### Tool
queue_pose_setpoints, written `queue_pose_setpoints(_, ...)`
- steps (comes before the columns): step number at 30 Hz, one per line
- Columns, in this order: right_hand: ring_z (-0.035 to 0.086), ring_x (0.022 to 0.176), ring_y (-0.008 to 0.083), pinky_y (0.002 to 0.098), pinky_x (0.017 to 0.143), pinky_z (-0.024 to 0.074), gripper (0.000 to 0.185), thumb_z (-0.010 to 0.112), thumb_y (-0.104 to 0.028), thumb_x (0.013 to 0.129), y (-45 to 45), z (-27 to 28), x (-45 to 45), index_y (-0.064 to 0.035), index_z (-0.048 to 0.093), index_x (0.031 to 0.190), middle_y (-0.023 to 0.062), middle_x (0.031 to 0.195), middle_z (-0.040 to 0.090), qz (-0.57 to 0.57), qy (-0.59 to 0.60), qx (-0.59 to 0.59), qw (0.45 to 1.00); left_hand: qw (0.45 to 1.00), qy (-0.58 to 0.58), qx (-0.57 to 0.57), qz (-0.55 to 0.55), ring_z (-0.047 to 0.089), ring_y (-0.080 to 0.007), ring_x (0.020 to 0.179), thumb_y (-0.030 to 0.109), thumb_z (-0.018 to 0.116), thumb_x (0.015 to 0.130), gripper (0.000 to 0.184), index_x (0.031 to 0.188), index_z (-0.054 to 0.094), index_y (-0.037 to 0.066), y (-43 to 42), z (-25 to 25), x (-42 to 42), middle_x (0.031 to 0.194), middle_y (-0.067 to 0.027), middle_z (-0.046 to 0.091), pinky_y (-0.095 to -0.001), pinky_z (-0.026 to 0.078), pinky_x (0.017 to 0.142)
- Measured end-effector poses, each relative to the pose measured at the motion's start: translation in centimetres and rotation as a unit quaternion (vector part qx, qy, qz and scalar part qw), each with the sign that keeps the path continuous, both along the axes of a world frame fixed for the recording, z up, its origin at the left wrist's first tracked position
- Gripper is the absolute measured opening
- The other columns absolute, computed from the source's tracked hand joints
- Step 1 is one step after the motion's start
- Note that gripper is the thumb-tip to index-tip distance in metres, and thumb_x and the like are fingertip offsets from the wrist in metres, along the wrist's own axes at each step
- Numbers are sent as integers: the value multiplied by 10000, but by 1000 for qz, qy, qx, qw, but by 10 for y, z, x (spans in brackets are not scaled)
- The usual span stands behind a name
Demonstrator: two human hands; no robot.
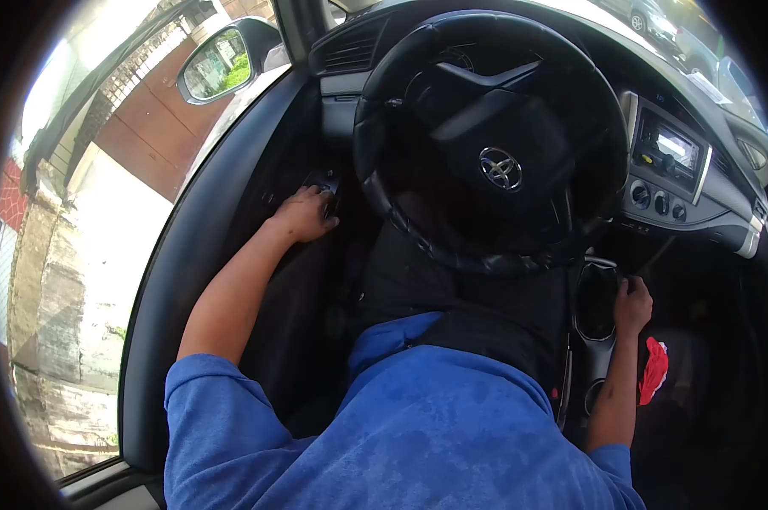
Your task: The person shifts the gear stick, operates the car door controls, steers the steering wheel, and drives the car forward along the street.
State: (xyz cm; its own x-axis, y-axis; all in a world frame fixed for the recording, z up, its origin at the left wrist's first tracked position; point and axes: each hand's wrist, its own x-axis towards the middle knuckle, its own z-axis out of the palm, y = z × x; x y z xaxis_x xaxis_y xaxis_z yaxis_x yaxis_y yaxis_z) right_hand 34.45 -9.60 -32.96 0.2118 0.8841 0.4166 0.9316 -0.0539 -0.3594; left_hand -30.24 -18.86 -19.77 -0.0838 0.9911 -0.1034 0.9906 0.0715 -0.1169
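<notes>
Driver's seat: left hand at the door, right hand at the centre console.
From my remote view through the head camera, I have the left hand resting on the door switch panel, fingers bent over its edge; whether that grip closes on a switch I cannot tell. My right grip is curled beside the dark gear-lever surround, which lies to the right of the seated person's lap; shadow keeps me from telling what, if anything, it encloses. The steering wheel stands between my hands, well clear of both. A crumpled red item lies just beyond the right forearm, and the stereo sits ahead, up on the dashboard.
</notes>
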Motion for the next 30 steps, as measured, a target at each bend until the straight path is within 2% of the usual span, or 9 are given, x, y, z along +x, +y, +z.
queue_pose_setpoints(3, 707, 917, 379, 488, 781, 548, 204, 643, -252, 923, 0, 1, -3, -86, 716, 1017, 132, 964, 736, 8, 10, 15, 1000, 999, 54, -4, 7, 542, -379, 1278, 405, 693, 902, 574, 1338, 605, 42, 2, 8, 18, 1293, -195, 604, -461, 458, 1082)
queue_pose_setpoints(7, 701, 909, 386, 497, 773, 550, 189, 655, -253, 909, 1, 1, -2, -89, 712, 983, 130, 947, 727, 7, 22, 23, 999, 995, 9, 95, 0, 597, -384, 1189, 371, 697, 899, 531, 1272, 632, 0, 18, -24, -13, 1204, -203, 653, -462, 485, 1028)
queue_pose_setpoints(13, 697, 922, 374, 505, 779, 558, 177, 670, -265, 889, -3, 1, -2, -101, 705, 946, 120, 933, 722, -9, 24, 36, 999, 996, -28, 83, 13, 607, -405, 1158, 350, 691, 905, 537, 1263, 622, -43, 16, -9, 4, 1178, -221, 656, -459, 482, 1026)
queue_pose_setpoints(16, 701, 922, 371, 487, 797, 558, 186, 671, -258, 884, -3, 4, -2, -93, 723, 954, 124, 946, 729, -11, 33, 25, 999, 992, -17, 121, -9, 613, -406, 1122, 323, 699, 901, 465, 1192, 638, -35, 23, -31, -20, 1126, -216, 658, -470, 490, 994)
queue_pose_setpoints(19, 698, 908, 365, 496, 779, 557, 174, 669, -253, 880, -4, 4, -2, -92, 714, 931, 118, 928, 723, -8, 34, 36, 999, 995, -54, 76, 27, 614, -411, 1087, 298, 711, 895, 393, 1102, 638, -28, 19, -11, 3, 1072, -215, 653, -479, 494, 962)
queue_pose_setpoints(22, 696, 891, 360, 504, 759, 558, 164, 668, -248, 874, -3, 3, -3, -92, 703, 913, 113, 912, 717, -4, 38, 47, 998, 987, -27, 159, -10, 614, -414, 1046, 282, 723, 888, 348, 1024, 620, -21, 20, -32, -14, 1025, -209, 643, -488, 496, 927)
queue_pose_setpoints(25, 694, 881, 351, 502, 751, 558, 160, 665, -247, 866, -7, 5, 1, -93, 703, 889, 106, 898, 717, -17, 38, 52, 998, 992, -27, 118, 16, 604, -412, 1125, 293, 715, 905, 403, 1127, 635, -34, 20, -25, -8, 1122, -221, 654, -472, 487, 984)
queue_pose_setpoints(29, 694, 889, 343, 500, 752, 560, 156, 661, -244, 861, -6, 7, -4, -94, 703, 869, 96, 892, 720, -14, 54, 49, 997, 992, -24, 122, 23, 561, -403, 1253, 306, 697, 934, 529, 1296, 593, -65, 25, -43, -29, 1284, -241, 629, -450, 440, 1085)
queue_pose_setpoints(30, 694, 892, 341, 499, 753, 560, 155, 661, -242, 859, -6, 8, -4, -93, 704, 866, 95, 891, 720, -14, 59, 52, 997, 994, -28, 103, 38, 549, -400, 1279, 311, 694, 939, 559, 1329, 575, -72, 21, -29, -15, 1315, -246, 619, -446, 426, 1105)
